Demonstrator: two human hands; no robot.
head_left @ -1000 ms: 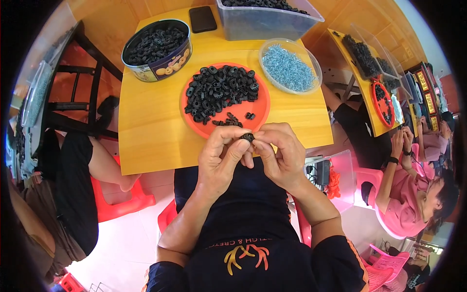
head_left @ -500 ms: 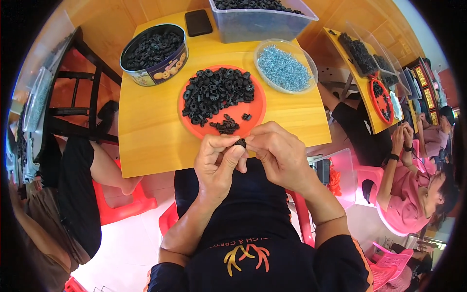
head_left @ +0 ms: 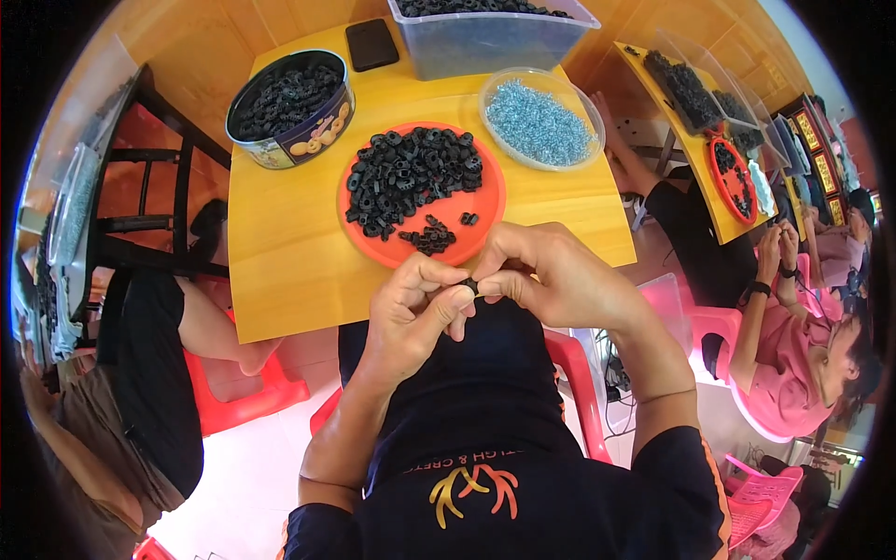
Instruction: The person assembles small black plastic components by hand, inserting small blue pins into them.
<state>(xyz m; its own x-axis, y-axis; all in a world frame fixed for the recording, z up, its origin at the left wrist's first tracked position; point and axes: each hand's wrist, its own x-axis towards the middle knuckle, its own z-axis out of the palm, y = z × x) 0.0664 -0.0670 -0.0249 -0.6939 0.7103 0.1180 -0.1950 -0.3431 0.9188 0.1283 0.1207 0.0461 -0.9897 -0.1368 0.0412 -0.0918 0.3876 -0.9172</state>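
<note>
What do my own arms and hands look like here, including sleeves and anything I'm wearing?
Your left hand and right hand are bare, with no gloves, watches or bracelets visible. The forearms are uncovered below short, dark sleeves with orange trim.

Just your side of the red plate (head_left: 479,201), your left hand (head_left: 415,308) and right hand (head_left: 537,275) hide most of a black piece (head_left: 470,284) whose shape is too small to make out. Your right hand also covers some of the plate's rim. Beyond the plate, the view's upper edge cuts off the clear bin (head_left: 495,47).
</note>
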